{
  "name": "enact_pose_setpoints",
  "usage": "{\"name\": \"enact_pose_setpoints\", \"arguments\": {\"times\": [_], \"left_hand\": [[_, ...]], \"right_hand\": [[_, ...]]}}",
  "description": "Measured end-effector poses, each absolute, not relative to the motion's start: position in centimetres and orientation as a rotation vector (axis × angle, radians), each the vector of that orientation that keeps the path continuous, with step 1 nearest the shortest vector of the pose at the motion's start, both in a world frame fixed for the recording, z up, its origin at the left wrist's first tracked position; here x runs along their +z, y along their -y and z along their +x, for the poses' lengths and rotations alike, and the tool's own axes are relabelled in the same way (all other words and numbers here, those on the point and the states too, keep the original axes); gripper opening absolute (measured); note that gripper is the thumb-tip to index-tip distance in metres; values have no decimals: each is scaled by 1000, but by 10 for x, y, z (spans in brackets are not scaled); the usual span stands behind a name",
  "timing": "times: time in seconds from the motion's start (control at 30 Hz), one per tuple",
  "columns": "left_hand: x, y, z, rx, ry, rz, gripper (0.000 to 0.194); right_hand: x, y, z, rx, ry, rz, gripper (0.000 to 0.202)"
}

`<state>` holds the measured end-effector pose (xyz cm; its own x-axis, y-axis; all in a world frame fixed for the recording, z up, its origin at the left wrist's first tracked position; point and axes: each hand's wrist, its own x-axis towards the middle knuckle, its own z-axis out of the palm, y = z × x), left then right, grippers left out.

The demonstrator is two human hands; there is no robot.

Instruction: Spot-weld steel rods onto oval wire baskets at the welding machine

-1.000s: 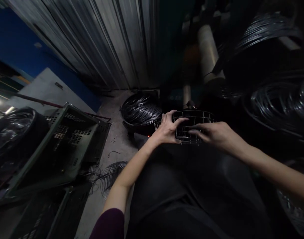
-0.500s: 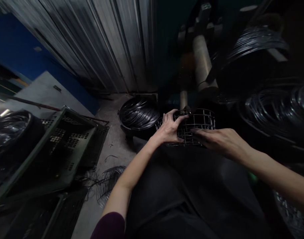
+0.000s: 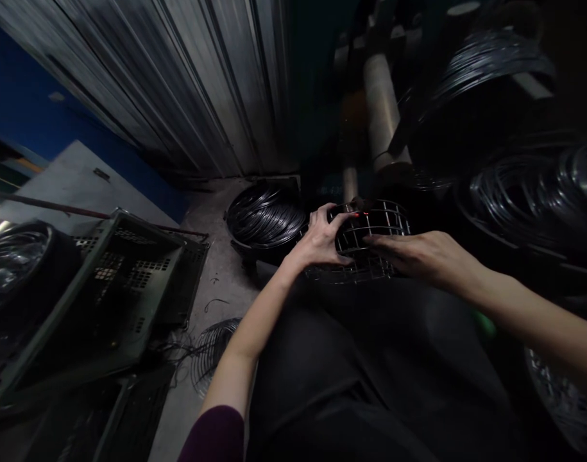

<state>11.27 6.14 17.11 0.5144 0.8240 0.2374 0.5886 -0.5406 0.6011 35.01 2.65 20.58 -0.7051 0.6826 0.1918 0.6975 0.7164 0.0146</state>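
Note:
Between my hands is a round wire basket [image 3: 387, 221] with a grid of metal rods, set against the electrode tip [image 3: 355, 200] of a welding machine. A small red glow shows on the rim where the tip meets it. My left hand [image 3: 321, 240] grips the basket's left side, thumb and fingers bent around the wires. On the near right side, my right hand [image 3: 413, 251] holds the wires with its fingers pressed together; its fingertips are partly lost in shadow. The basket's lower part is dark and hard to make out.
Left of the basket stands a tub of cut dark wires [image 3: 267, 215]. A green plastic crate [image 3: 153, 308] and a wire-ring piece [image 3: 211, 353] are on the floor at left. Bundled wire rings [image 3: 519, 205] lie at right. The machine's thick cylinder [image 3: 382, 102] hangs above.
A red glow has appeared where the electrode tip meets the basket rim. The basket is tilted or turned slightly, and both hands keep hold of it. The whole view has shifted a little.

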Motion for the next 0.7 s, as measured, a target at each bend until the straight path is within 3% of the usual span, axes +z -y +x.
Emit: {"name": "enact_pose_setpoints", "arguments": {"times": [0.7], "left_hand": [[176,-125,111,653,-1269,2277,100]], "right_hand": [[202,-69,330,125,2017,-1545,32]]}}
